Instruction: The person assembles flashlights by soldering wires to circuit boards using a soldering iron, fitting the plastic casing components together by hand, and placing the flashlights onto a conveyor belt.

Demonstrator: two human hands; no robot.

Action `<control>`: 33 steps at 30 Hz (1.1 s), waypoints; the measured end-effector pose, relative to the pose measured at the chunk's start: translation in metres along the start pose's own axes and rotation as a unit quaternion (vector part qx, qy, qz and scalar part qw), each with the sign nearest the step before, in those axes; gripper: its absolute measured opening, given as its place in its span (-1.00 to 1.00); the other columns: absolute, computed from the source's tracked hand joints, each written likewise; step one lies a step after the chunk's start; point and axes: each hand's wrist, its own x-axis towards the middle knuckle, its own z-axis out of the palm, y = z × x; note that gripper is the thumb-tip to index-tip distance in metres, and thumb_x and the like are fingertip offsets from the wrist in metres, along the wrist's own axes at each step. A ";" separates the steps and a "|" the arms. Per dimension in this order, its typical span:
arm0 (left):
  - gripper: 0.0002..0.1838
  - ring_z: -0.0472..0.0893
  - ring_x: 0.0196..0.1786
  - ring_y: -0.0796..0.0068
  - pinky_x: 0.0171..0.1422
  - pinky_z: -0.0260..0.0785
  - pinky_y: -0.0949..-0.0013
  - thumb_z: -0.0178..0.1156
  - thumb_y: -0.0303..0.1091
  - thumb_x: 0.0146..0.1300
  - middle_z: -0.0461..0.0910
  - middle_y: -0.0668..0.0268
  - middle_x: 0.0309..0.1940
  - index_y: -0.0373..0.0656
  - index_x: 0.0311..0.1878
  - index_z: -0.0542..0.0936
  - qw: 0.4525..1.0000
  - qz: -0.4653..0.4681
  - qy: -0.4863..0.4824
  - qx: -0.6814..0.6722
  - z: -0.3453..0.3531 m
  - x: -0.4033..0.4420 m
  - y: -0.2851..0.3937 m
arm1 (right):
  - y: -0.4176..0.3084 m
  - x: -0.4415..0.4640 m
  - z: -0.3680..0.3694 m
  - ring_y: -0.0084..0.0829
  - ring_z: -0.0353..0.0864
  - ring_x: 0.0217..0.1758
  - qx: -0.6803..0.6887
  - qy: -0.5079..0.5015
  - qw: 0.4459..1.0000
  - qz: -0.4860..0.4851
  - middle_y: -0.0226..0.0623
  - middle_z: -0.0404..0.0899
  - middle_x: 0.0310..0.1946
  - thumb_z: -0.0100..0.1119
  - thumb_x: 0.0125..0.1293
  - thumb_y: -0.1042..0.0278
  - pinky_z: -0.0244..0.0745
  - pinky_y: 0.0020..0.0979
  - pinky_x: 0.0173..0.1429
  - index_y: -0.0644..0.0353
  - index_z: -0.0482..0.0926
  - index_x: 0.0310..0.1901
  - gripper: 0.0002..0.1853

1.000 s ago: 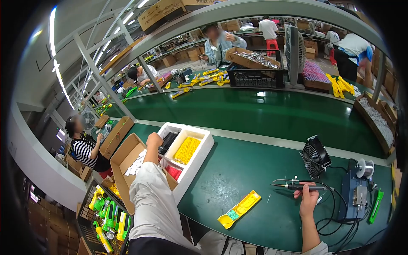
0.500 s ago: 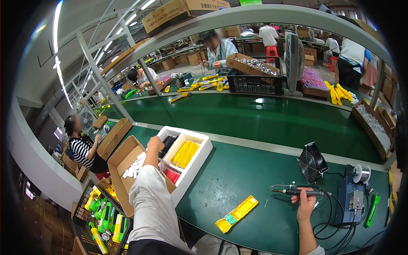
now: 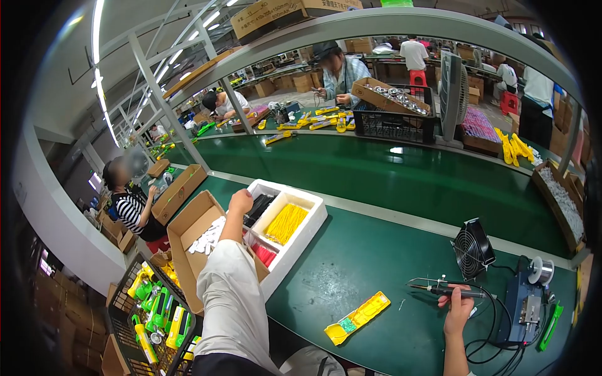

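My left hand is at the upper left edge of a white foam box, beside the black wires. Its fingers are curled closed, and whatever they hold is hidden. Yellow wires and red wires fill other compartments. My right hand grips a soldering iron, its tip pointing left above the bench. Between my hands lies an elongated yellow plastic casing with a small green circuit board at its near end.
A cardboard box with white parts sits left of the foam box. Below it is a black crate of yellow-green lamps. At right stand a small fan, a blue soldering station and a solder spool. Co-workers sit beyond the green belt.
The whole view has shifted, so things appear farther right. My left hand has risen slightly at the foam box's edge. My right hand still holds the soldering iron.
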 end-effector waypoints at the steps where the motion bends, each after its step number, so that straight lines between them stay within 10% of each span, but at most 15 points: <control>1: -0.82 0.60 -0.06 -0.01 0.07 0.44 0.13 0.14 -0.32 0.09 0.64 0.03 -0.20 -0.14 -0.30 0.65 0.999 0.013 0.032 -0.036 -0.002 0.003 0.003 | 0.000 -0.001 0.000 -0.53 0.53 -0.54 0.007 0.002 1.000 0.003 -0.26 0.53 -0.55 0.01 0.43 0.24 0.45 -0.57 -0.46 0.32 0.45 -0.16 -0.74; 6: -0.82 0.64 -0.30 -0.02 -0.11 0.47 0.09 0.22 -0.35 0.00 0.64 -0.03 -0.36 -0.25 -0.35 0.64 0.985 0.035 0.073 -0.153 -0.059 0.000 0.059 | -0.001 -0.001 -0.002 -0.55 0.53 -0.52 0.030 -0.009 0.999 0.019 -0.31 0.52 -0.49 0.08 0.38 0.35 0.45 -0.60 -0.46 0.30 0.42 -0.14 -0.82; 10: -0.66 0.67 -0.17 0.43 -0.16 0.51 0.39 -0.01 -0.71 0.09 0.67 0.18 -0.26 -0.31 -0.07 0.56 0.894 0.111 0.034 -0.434 -0.121 -0.071 0.150 | -0.002 -0.001 0.004 -0.61 0.48 -0.52 -0.033 0.015 0.999 0.015 -0.40 0.46 -0.48 0.12 0.34 0.43 0.38 -0.62 -0.46 0.27 0.42 -0.16 -0.86; 15: -0.74 0.52 -0.34 0.50 -0.22 0.35 0.40 -0.14 -0.49 0.19 0.53 0.25 -0.46 -0.26 -0.20 0.55 0.859 0.219 0.046 -0.460 -0.126 -0.184 0.209 | 0.001 0.001 -0.001 -0.69 0.38 -0.53 -0.064 0.005 0.998 0.014 -0.45 0.42 -0.50 0.15 0.34 0.38 0.26 -0.66 -0.44 0.23 0.43 -0.17 -0.85; 25: -0.84 0.52 -0.30 0.27 -0.20 0.33 0.34 0.02 -0.45 0.31 0.50 0.14 -0.38 -0.29 -0.25 0.57 0.891 0.048 -0.013 -0.450 -0.021 -0.407 0.162 | -0.011 0.001 0.000 -0.67 0.46 -0.55 -0.092 0.012 0.994 0.058 -0.39 0.51 -0.51 0.21 0.30 0.39 0.31 -0.67 -0.48 0.26 0.44 -0.20 -0.82; 33: -0.91 0.44 -0.33 0.63 -0.31 0.27 0.61 0.22 -0.58 0.19 0.45 0.31 -0.34 -0.29 -0.24 0.64 0.838 -0.011 0.006 -0.546 -0.002 -0.433 0.139 | -0.002 -0.006 0.004 -0.56 0.50 -0.58 -0.037 0.005 0.999 -0.003 -0.31 0.48 -0.42 0.18 0.27 0.47 0.39 -0.59 -0.53 0.25 0.33 -0.13 -0.76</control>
